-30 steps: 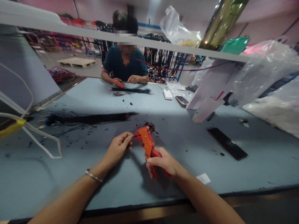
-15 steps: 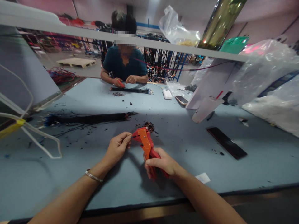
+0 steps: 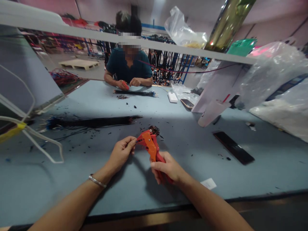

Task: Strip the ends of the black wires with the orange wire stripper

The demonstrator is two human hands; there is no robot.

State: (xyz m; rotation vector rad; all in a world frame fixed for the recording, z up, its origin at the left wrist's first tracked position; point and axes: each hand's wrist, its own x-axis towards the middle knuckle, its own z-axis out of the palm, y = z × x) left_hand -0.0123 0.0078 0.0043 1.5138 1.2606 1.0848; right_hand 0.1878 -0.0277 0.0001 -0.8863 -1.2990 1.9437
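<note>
My right hand (image 3: 168, 168) is wrapped round the red handles of an orange and red wire stripper (image 3: 150, 144), whose head points up and to the left. My left hand (image 3: 124, 149) pinches thumb and fingers together right at the stripper's jaws. A small dark bit of wire (image 3: 136, 141) shows between the fingertips and the jaws; the rest of it is hidden by the hand. Just behind the stripper's head lies a small heap of dark cut scraps (image 3: 155, 130). A long bundle of black wires (image 3: 96, 122) with bluish ends at the left stretches across the table beyond my left hand.
Across the table (image 3: 79, 189) a co-worker (image 3: 128, 65) holds a red tool over another wire bundle (image 3: 137, 93). A black phone (image 3: 233, 147) and a white cup (image 3: 213, 112) are at the right. White cables (image 3: 45, 150) hang in at the left. A shelf bar (image 3: 154, 42) crosses above.
The stripper's handles have drawn closer together in my right hand, and the tool has tilted slightly. My left hand stays almost in place at the jaws.
</note>
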